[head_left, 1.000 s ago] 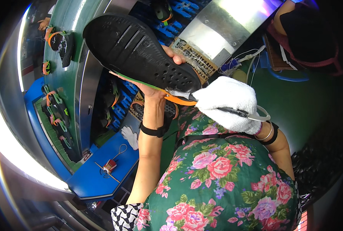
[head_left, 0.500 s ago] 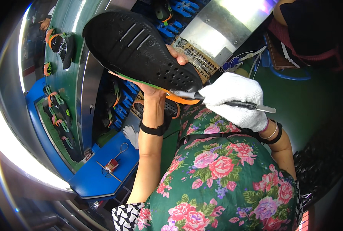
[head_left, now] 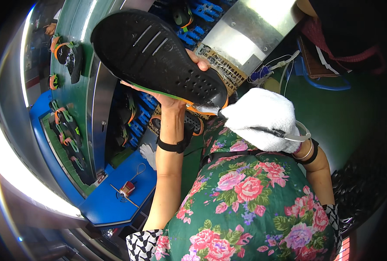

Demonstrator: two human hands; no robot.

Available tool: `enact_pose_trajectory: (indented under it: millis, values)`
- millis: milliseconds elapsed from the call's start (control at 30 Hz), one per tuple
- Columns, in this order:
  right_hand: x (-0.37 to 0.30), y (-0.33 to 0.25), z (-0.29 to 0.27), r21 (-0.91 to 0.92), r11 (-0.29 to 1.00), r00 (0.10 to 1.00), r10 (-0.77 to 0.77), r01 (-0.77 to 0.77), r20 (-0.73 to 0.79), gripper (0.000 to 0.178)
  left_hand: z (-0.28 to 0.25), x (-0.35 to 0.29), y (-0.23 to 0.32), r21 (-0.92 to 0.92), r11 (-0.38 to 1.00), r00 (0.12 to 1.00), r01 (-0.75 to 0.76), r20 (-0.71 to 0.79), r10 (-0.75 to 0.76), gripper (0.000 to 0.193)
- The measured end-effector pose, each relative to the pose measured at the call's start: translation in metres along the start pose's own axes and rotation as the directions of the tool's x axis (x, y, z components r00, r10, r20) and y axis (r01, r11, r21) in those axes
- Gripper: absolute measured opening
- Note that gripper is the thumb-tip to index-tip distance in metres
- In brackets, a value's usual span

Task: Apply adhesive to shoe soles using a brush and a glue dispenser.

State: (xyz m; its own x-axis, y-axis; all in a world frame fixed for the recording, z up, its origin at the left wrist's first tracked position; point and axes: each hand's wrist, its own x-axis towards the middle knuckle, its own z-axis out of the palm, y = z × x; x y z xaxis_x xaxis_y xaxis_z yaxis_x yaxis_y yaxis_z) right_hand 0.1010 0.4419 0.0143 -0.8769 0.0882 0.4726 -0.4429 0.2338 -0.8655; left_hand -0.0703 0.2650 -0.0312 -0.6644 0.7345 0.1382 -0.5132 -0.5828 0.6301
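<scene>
My left hand (head_left: pixel 171 101) is bare and grips a black sandal (head_left: pixel 145 52) from beneath, its thumb or finger curling over the far edge. The sandal's black side, with small holes and several pale slots, faces me; green and orange show along the near edge. My right hand (head_left: pixel 263 119), in a white knitted glove, is closed around a slim black-handled tool (head_left: pixel 269 130). The tool's pale flat tip touches or lies close against the orange edge near the sandal's narrower end; its exact kind is unclear. A grey curved end sticks out behind the glove.
On the left, a green conveyor belt (head_left: pixel 82 26) carries several orange and green sandals (head_left: pixel 69 56). A blue table (head_left: pixel 111 202) holds a small red-and-white item (head_left: pixel 126 188) and a white glove (head_left: pixel 148 154). Blue racks (head_left: pixel 206 11) and a metal panel (head_left: pixel 250 30) stand beyond the sandal.
The tool's tip has slid left along the orange edge as my right wrist turned, and its rear end has swung. My left hand and the sandal have shifted very slightly left.
</scene>
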Motion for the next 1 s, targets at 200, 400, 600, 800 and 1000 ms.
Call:
enact_pose_trajectory:
  millis: [200, 400, 600, 800, 1000]
  values:
    - [0.0, 0.002, 0.003, -0.061, 0.996, 0.998, -0.064, 0.065, 0.019, 0.024, -0.002, 0.005, -0.003, -0.013, 1.0, 1.0, 0.002, -0.017, -0.002, 0.12]
    - [0.011, -0.001, 0.003, -0.042, 0.996, 0.997, -0.077, 0.077, -0.005, 0.028, -0.011, 0.006, -0.011, -0.02, 1.0, 0.991, -0.008, -0.136, 0.005, 0.14]
    - [0.004, 0.008, -0.004, -0.062, 0.997, 0.999, -0.039, 0.04, 0.002, 0.025, -0.014, 0.012, -0.011, -0.09, 0.996, 0.999, 0.001, 0.036, 0.002, 0.123]
    - [0.01, 0.005, -0.001, -0.039, 0.999, 0.999, -0.03, 0.031, 0.019, 0.023, -0.016, 0.011, -0.012, -0.033, 0.999, 0.999, 0.044, -0.014, -0.044, 0.121]
    - [0.008, 0.01, -0.007, -0.054, 0.999, 1.0, -0.006, 0.007, 0.028, 0.025, -0.015, 0.015, -0.014, -0.071, 0.997, 1.0, 0.022, -0.009, -0.023, 0.118]
